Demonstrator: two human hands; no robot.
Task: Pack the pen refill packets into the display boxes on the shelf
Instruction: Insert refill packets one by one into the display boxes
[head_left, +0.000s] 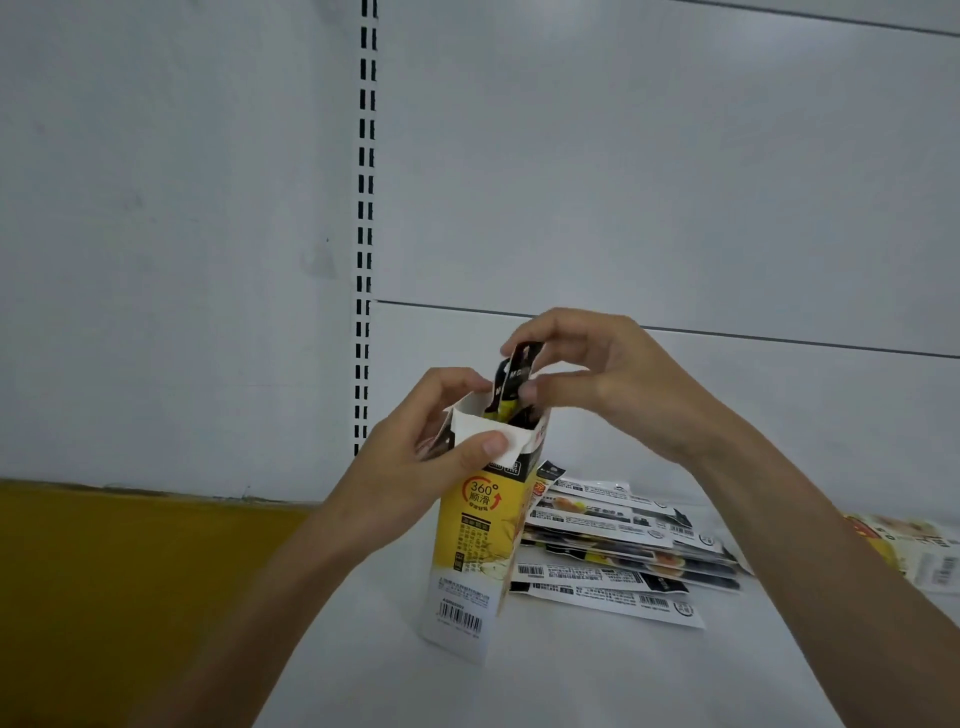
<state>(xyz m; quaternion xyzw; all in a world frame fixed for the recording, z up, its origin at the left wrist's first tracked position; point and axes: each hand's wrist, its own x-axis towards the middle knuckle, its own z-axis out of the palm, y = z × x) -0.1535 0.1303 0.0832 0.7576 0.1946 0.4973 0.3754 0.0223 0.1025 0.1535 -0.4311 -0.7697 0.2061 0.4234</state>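
A tall yellow, black and white display box (475, 540) stands upright on the white shelf (571, 670), tilted slightly. My left hand (415, 457) grips its open top, thumb pressing the white flap. My right hand (597, 384) pinches the black top ends of pen refill packets (511, 384) that stick out of the box's mouth. Their lower parts are hidden inside the box. A fanned pile of several loose refill packets (623, 545) lies flat on the shelf just right of the box.
The white back panel carries a slotted upright (365, 208) behind the box. A yellow surface (130, 571) borders the shelf on the left. Another yellow-printed packet or box (914, 551) lies at the far right edge.
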